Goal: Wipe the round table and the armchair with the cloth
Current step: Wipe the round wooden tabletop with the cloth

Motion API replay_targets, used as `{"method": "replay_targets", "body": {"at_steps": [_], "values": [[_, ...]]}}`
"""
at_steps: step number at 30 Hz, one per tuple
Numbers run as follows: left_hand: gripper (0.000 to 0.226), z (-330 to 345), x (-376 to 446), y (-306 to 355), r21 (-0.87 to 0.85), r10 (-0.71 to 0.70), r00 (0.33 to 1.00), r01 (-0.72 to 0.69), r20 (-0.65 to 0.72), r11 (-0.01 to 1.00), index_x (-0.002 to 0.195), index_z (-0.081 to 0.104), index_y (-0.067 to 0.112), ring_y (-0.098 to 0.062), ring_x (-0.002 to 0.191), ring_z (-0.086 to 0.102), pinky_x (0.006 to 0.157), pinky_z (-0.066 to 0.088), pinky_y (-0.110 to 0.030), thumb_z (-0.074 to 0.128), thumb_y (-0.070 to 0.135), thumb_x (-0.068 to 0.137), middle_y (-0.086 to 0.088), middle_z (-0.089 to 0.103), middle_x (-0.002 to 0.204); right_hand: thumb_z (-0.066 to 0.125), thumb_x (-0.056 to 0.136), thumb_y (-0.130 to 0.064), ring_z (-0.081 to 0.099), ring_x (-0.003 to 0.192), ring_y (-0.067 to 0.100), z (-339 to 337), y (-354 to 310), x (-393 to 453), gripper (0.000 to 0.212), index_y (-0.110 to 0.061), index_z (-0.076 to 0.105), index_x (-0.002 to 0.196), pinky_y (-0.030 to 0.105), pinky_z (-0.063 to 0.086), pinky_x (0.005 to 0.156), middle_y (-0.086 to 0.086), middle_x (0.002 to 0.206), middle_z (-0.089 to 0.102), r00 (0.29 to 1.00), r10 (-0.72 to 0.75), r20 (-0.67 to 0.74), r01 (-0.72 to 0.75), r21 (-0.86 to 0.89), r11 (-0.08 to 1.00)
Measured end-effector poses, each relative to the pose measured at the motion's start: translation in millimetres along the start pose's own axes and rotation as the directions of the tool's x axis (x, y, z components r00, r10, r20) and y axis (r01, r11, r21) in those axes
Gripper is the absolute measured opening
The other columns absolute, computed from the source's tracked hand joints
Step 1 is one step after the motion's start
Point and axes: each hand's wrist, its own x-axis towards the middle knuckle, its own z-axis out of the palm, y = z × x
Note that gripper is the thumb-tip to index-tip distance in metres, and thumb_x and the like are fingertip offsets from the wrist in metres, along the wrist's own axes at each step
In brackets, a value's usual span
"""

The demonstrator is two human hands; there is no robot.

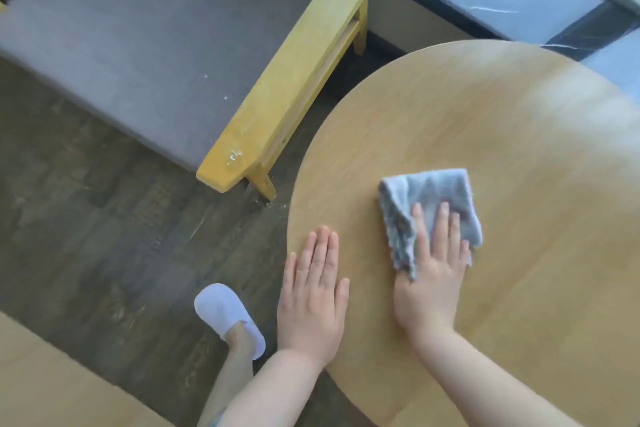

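The right hand [431, 274] presses the cloth [429, 204] flat-fingered onto the round table [519, 132], left hand [313, 291] flat and empty beside it (armchair [294, 62] apparently not yet wiped).

Item count, head view

One round table [502, 156], one armchair [145, 45] with one yellow wooden armrest [298, 62] in view, and one grey-blue cloth [429, 204] were present. Two hands were counted: one left hand [311, 298] and one right hand [433, 277]. One white slipper [225, 312] was visible on the floor [86, 236].
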Motion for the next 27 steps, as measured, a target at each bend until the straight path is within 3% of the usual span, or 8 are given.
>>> {"method": "replay_targets", "body": {"at_steps": [3, 6, 9, 13, 15, 19, 23, 27], "values": [[0.056, -4.3, 1.3, -15.4, -0.034, 0.104, 0.994, -0.103, 0.022, 0.994, 0.152, 0.016, 0.013, -0.018, 0.146, 0.015, 0.116, 0.014, -0.036, 0.021, 0.033, 0.101, -0.002, 0.020, 0.158, 0.042, 0.074, -0.025, 0.013, 0.146, 0.021, 6.9, 5.1, -51.7, 0.079, -0.034, 0.022, 0.151, 0.043, 0.015, 0.115, 0.000, 0.159, 0.017, 0.854, -0.470, 0.222, 0.497, -0.086, 0.863], [0.059, -12.1, 3.1, -30.9, 0.037, 0.196, 0.976, -0.200, 0.095, 0.979, 0.152, 0.019, 0.011, -0.016, 0.147, 0.009, 0.117, 0.012, -0.036, 0.026, 0.035, 0.098, -0.002, 0.014, 0.160, 0.035, 0.075, -0.023, 0.014, 0.146, 0.023, -3.9, 32.6, -48.5, 0.075, -0.031, 0.024, 0.149, 0.050, 0.016, 0.115, 0.003, 0.158, 0.019, 0.998, 0.055, 0.018, -0.053, -0.086, 0.995], [0.061, -18.5, 10.2, -40.6, 0.077, 0.252, 0.956, -0.265, 0.151, 0.961, 0.152, 0.019, 0.011, -0.016, 0.147, 0.010, 0.116, 0.011, -0.036, 0.026, 0.037, 0.098, -0.002, 0.013, 0.160, 0.029, 0.083, -0.028, 0.017, 0.144, 0.033, 22.8, -14.4, -82.9, 0.067, -0.020, 0.024, 0.150, 0.057, 0.016, 0.113, 0.015, 0.157, 0.020, 0.798, 0.555, -0.236, -0.561, 0.047, 0.826], [0.062, -25.9, 22.9, -51.5, 0.106, 0.367, 0.912, -0.389, 0.184, 0.915, 0.151, 0.022, 0.011, -0.018, 0.146, 0.015, 0.116, 0.011, -0.037, 0.028, 0.040, 0.096, -0.005, 0.020, 0.158, 0.034, 0.074, -0.022, 0.010, 0.147, 0.024, 35.9, -52.9, -94.1, 0.079, -0.029, 0.019, 0.152, 0.040, 0.006, 0.117, 0.005, 0.159, 0.015, 0.997, 0.065, 0.038, -0.058, -0.145, 0.988], [0.063, -31.3, 31.5, -58.2, 0.148, 0.427, 0.874, -0.466, 0.234, 0.872, 0.152, 0.018, 0.011, -0.018, 0.146, 0.012, 0.116, 0.009, -0.038, 0.026, 0.041, 0.097, -0.005, 0.016, 0.159, 0.031, 0.076, -0.022, 0.009, 0.147, 0.021, 23.4, -20.5, -90.5, 0.077, -0.034, 0.018, 0.151, 0.041, 0.006, 0.118, 0.001, 0.159, 0.013, 0.985, 0.169, 0.017, -0.163, -0.185, 0.969], [0.066, -44.5, 60.2, -61.9, 0.221, 0.511, 0.793, -0.592, 0.330, 0.775, 0.150, -0.019, 0.018, -0.013, 0.142, -0.027, 0.115, -0.016, -0.035, 0.007, 0.048, 0.097, 0.002, -0.025, 0.156, 0.038, 0.092, -0.024, 0.013, 0.146, 0.031, 37.3, -40.3, -116.5, 0.060, -0.028, 0.014, 0.147, 0.045, 0.008, 0.117, 0.014, 0.158, 0.015, 0.532, 0.787, -0.312, -0.797, 0.130, 0.590], [0.066, -52.3, 83.8, -48.3, 0.257, 0.533, 0.762, -0.634, 0.368, 0.729, 0.145, -0.027, 0.020, -0.012, 0.138, -0.035, 0.115, -0.019, -0.035, -0.005, 0.051, 0.091, 0.005, -0.034, 0.151, 0.052, 0.077, -0.022, 0.008, 0.146, 0.029, 42.7, -55.9, -104.7, 0.083, -0.023, 0.017, 0.152, 0.042, 0.008, 0.117, 0.015, 0.159, 0.010, 0.926, 0.366, -0.088, -0.375, -0.133, 0.917], [0.067, -62.0, 109.3, -35.0, 0.308, 0.522, 0.700, -0.697, 0.487, 0.648, 0.141, -0.036, 0.021, -0.014, 0.137, -0.038, 0.117, -0.015, -0.039, -0.002, 0.054, 0.094, 0.004, -0.041, 0.149, 0.046, 0.084, -0.024, 0.002, 0.147, 0.032, 20.4, 1.9, -86.3, 0.059, -0.007, 0.034, 0.140, 0.049, 0.011, 0.118, 0.020, 0.158, 0.005, 0.781, 0.590, -0.205, -0.614, -0.081, 0.785]]}}
